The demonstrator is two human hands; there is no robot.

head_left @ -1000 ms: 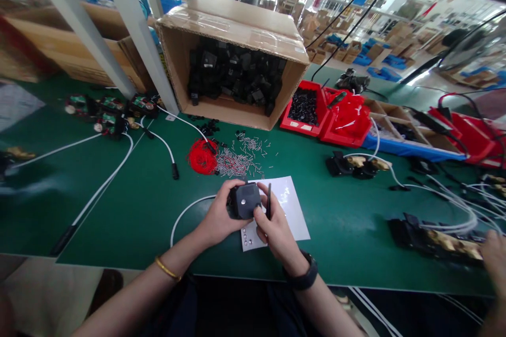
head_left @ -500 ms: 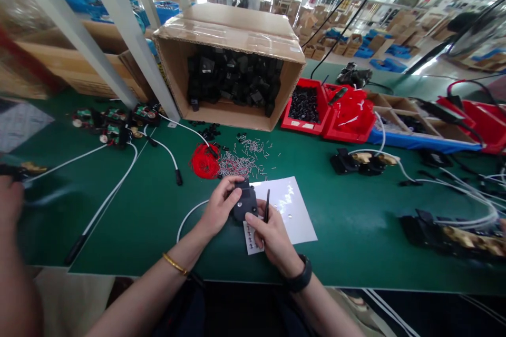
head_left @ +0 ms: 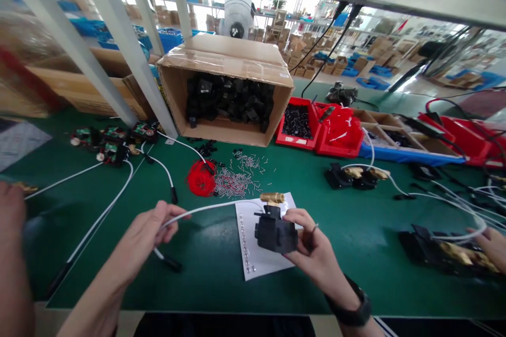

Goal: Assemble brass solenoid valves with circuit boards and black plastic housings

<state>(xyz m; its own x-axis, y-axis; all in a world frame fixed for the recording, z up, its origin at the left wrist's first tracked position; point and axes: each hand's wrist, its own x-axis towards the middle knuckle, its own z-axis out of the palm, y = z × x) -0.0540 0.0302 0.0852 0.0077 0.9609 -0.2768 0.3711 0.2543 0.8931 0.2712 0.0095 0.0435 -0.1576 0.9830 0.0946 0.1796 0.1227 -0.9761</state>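
Observation:
My right hand (head_left: 312,247) grips a black plastic valve block (head_left: 275,231) with a brass fitting (head_left: 272,198) on top, held above a white sheet (head_left: 259,260) with a row of small round stickers. A thin dark tool also sticks out between its fingers. My left hand (head_left: 148,231) pinches the white cable (head_left: 205,207) that runs from the block, its black plug end (head_left: 171,262) hanging below the hand over the green table (head_left: 197,279).
An open cardboard box (head_left: 227,63) of black parts lies on its side behind. Red wire ties (head_left: 201,179) and loose metal pins (head_left: 233,181) lie in front of it. Red bins (head_left: 318,124) stand right. Other people's hands show at far left (head_left: 10,210) and far right (head_left: 490,242).
My left hand let go of the block and slid left along the white cable. My right hand now holds the block alone, turned so the brass fitting shows. The camera tilted up.

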